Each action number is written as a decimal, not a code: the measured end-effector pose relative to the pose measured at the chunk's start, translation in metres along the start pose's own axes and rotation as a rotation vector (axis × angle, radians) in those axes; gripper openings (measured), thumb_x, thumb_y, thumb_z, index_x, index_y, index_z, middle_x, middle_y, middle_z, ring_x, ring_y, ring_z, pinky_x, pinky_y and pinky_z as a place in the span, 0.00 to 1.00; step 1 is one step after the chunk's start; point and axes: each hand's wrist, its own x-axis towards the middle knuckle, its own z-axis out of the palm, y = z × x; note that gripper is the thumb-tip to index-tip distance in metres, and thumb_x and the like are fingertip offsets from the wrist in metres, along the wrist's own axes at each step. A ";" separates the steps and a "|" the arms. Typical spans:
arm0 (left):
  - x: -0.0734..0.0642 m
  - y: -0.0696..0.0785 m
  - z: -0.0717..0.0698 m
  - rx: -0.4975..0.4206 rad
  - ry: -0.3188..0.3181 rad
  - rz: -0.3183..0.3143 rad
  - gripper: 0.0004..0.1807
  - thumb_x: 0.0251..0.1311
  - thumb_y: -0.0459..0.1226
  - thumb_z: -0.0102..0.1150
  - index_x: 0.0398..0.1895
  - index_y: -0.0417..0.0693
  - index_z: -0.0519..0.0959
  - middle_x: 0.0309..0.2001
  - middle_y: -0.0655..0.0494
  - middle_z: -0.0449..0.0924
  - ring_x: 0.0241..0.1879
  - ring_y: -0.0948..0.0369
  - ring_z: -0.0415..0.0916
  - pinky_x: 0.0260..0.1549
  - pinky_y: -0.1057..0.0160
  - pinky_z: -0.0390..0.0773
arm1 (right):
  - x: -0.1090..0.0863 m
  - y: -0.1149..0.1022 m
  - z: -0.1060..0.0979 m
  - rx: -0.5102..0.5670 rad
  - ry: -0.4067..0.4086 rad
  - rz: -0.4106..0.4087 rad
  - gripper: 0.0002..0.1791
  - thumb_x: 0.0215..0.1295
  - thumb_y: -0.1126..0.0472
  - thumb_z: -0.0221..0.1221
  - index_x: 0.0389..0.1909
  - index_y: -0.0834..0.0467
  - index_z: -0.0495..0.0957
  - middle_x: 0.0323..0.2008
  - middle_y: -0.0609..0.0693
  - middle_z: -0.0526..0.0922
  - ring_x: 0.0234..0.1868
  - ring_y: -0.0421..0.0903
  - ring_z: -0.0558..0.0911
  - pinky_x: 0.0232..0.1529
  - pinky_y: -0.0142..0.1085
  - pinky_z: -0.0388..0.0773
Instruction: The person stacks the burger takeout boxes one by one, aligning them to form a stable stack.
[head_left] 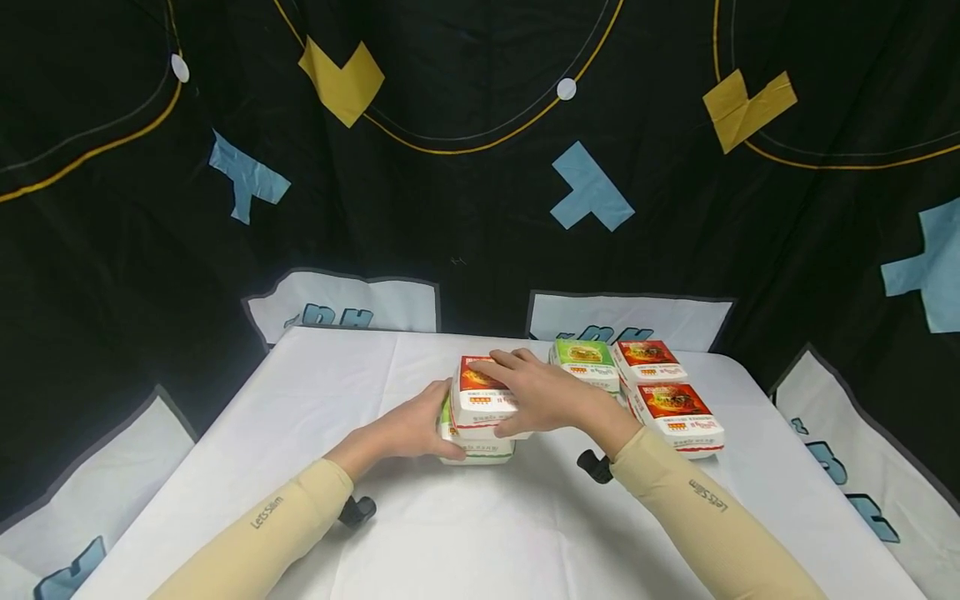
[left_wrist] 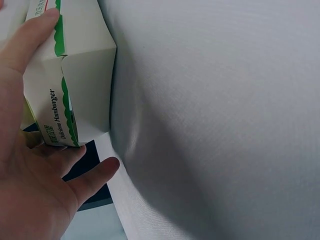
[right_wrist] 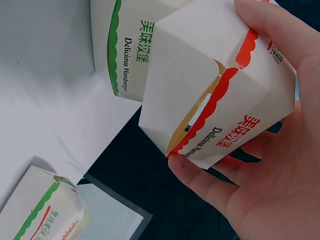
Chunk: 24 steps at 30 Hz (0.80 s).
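In the head view, a white hamburger box with a red top (head_left: pixel 483 412) sits over a green-trimmed hamburger box (head_left: pixel 483 455) near the table's middle. My left hand (head_left: pixel 408 427) grips the lower box from its left, thumb along the front; the left wrist view shows the thumb on its green-edged side (left_wrist: pixel 42 100). My right hand (head_left: pixel 546 392) holds the upper box from the right, fingers across the far side and thumb at the front. In the right wrist view this red-trimmed box (right_wrist: pixel 220 110) is tilted and overlaps the green-trimmed one (right_wrist: pixel 132 55).
To the right stand a green-topped box (head_left: pixel 585 360) and two red-topped boxes, one farther back (head_left: pixel 649 358) and one closer (head_left: pixel 675 412). They are on a white-covered table (head_left: pixel 480 533). A black curtain (head_left: pixel 450 233) hangs behind the table's far edge.
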 end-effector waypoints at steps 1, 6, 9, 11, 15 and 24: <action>0.000 0.000 0.000 -0.004 0.001 0.004 0.62 0.39 0.55 0.82 0.76 0.60 0.53 0.68 0.61 0.64 0.62 0.64 0.68 0.65 0.52 0.72 | 0.001 0.000 0.001 -0.002 0.002 -0.004 0.52 0.53 0.36 0.71 0.78 0.36 0.55 0.77 0.47 0.59 0.69 0.48 0.63 0.56 0.44 0.77; 0.001 -0.003 -0.001 -0.013 0.008 0.038 0.62 0.37 0.54 0.83 0.76 0.64 0.53 0.67 0.63 0.65 0.63 0.64 0.68 0.65 0.52 0.71 | 0.004 -0.001 0.002 -0.004 0.011 -0.025 0.52 0.54 0.36 0.69 0.78 0.34 0.54 0.77 0.47 0.58 0.69 0.49 0.63 0.55 0.42 0.78; 0.002 -0.005 0.000 -0.017 0.013 0.057 0.61 0.37 0.53 0.84 0.74 0.66 0.54 0.66 0.65 0.65 0.64 0.65 0.67 0.66 0.53 0.70 | 0.005 -0.003 0.002 -0.003 0.013 -0.035 0.52 0.54 0.36 0.69 0.78 0.34 0.54 0.77 0.48 0.59 0.69 0.50 0.63 0.55 0.43 0.79; 0.004 -0.005 -0.001 -0.026 0.018 0.074 0.60 0.36 0.52 0.84 0.73 0.66 0.56 0.65 0.65 0.66 0.63 0.65 0.67 0.66 0.53 0.70 | 0.005 -0.003 0.000 -0.007 0.019 -0.039 0.51 0.54 0.35 0.69 0.78 0.35 0.55 0.77 0.48 0.59 0.70 0.50 0.63 0.55 0.44 0.79; 0.005 -0.005 -0.001 -0.065 0.021 0.102 0.58 0.36 0.50 0.85 0.71 0.65 0.57 0.64 0.67 0.67 0.61 0.66 0.69 0.65 0.54 0.70 | 0.005 -0.003 0.000 -0.013 0.029 -0.045 0.51 0.55 0.35 0.68 0.78 0.33 0.54 0.77 0.48 0.59 0.70 0.50 0.63 0.57 0.46 0.77; 0.002 -0.003 0.000 -0.126 0.015 0.111 0.63 0.38 0.47 0.85 0.75 0.69 0.50 0.65 0.75 0.66 0.63 0.70 0.68 0.67 0.54 0.67 | 0.006 -0.005 0.002 0.003 0.049 -0.074 0.51 0.56 0.35 0.68 0.78 0.31 0.53 0.76 0.49 0.60 0.69 0.49 0.64 0.55 0.45 0.79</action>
